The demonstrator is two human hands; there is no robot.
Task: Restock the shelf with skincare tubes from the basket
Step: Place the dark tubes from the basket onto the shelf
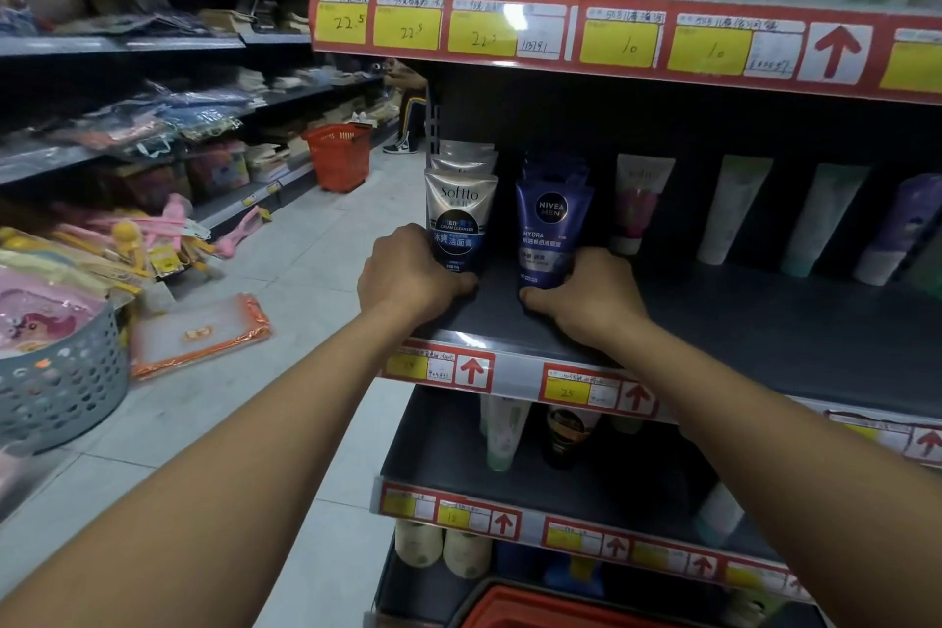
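Note:
On the dark middle shelf [713,316] a silver and blue Softto tube [460,214] stands upright at the left end, with more like it behind. My left hand [408,273] grips its base. Beside it stands a blue Nivea Men tube [550,230], first of a short row, and my right hand [586,293] grips its lower end. Further right, pale tubes [639,204] stand at the back of the shelf. The rim of a red basket [550,609] shows at the bottom edge below the shelves.
Price strips with red arrows [836,51] line each shelf edge. Lower shelves hold more tubes and bottles [504,433]. A grey basket [61,382] and an orange-edged pouch [199,334] lie on the floor at left. Another red basket [339,156] and a person's legs [408,117] stand down the aisle.

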